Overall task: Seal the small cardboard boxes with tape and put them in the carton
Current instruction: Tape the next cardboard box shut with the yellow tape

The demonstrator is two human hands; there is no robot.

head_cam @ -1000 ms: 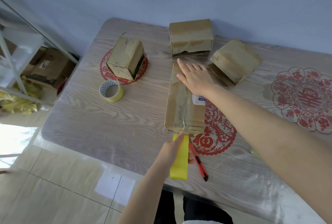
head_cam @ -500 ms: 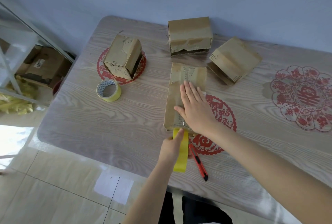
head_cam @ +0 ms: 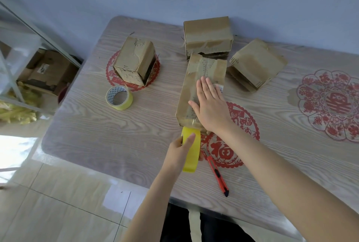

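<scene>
A long flat cardboard box (head_cam: 196, 78) lies in the middle of the wooden table (head_cam: 93, 129). My right hand (head_cam: 210, 106) rests flat on its near half, fingers straight, over a clear tape strip. My left hand (head_cam: 181, 150) grips a yellow tape roll (head_cam: 191, 151) upright at the box's near end. Three more small boxes stand further back: one (head_cam: 135, 60) at the left, one (head_cam: 207, 37) at the far centre, one (head_cam: 257, 63) at the right.
A second yellow tape roll (head_cam: 119, 97) lies left of the long box. An orange utility knife (head_cam: 217, 174) lies near the front edge. Left of the table, a cardboard carton (head_cam: 48, 69) sits on the floor under a metal shelf frame (head_cam: 11, 82).
My right hand has slid along the top of the long box from its far end toward me, then crept slightly back. My left hand keeps the roll at the near end.
</scene>
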